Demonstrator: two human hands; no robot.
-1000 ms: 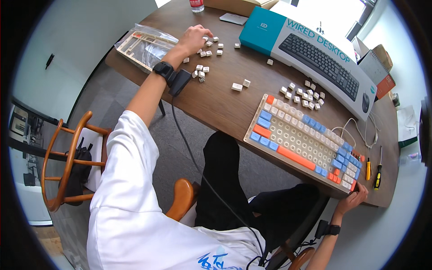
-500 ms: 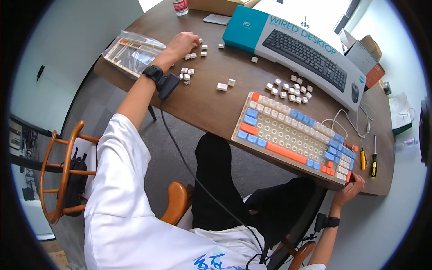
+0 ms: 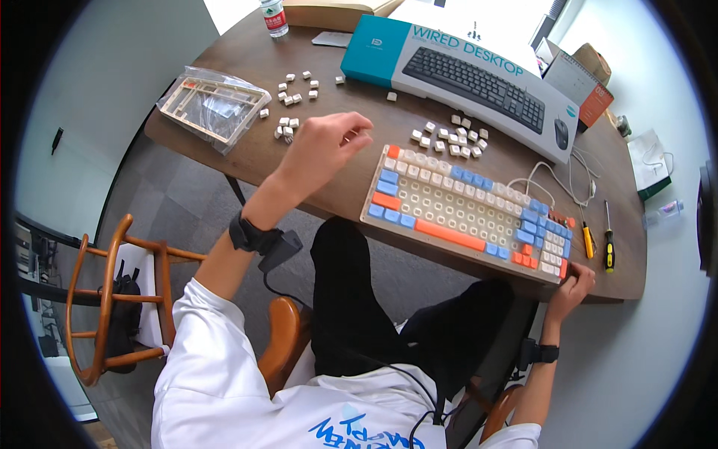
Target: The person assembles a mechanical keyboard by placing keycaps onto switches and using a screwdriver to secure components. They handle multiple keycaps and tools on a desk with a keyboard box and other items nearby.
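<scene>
My left hand (image 3: 318,153) is raised over the table, left of a mechanical keyboard (image 3: 449,206). Its thumb and fingers curl together; whatever they pinch, if anything, is too small to make out. The keyboard has cream, blue and orange keycaps along its borders, while the middle rows show bare switch sockets. At its near right corner, my right hand (image 3: 572,283) grips the edge. Loose white keycaps (image 3: 446,135) lie behind the keyboard. More white keycaps (image 3: 297,98) are scattered to the left, beyond my left hand, which covers part of the tabletop.
A bagged cream keyboard frame (image 3: 213,105) lies at the table's left. Behind stand a wired keyboard box (image 3: 471,71) and a water bottle (image 3: 274,19). Two screwdrivers (image 3: 609,251) (image 3: 588,241) and a white cable (image 3: 550,168) are at the right. A wooden chair (image 3: 105,299) stands left.
My left hand has come back from the far left keycaps, moving right and nearer, toward the keyboard. The right hand stays at the keyboard corner. The whole view has shifted slightly.
</scene>
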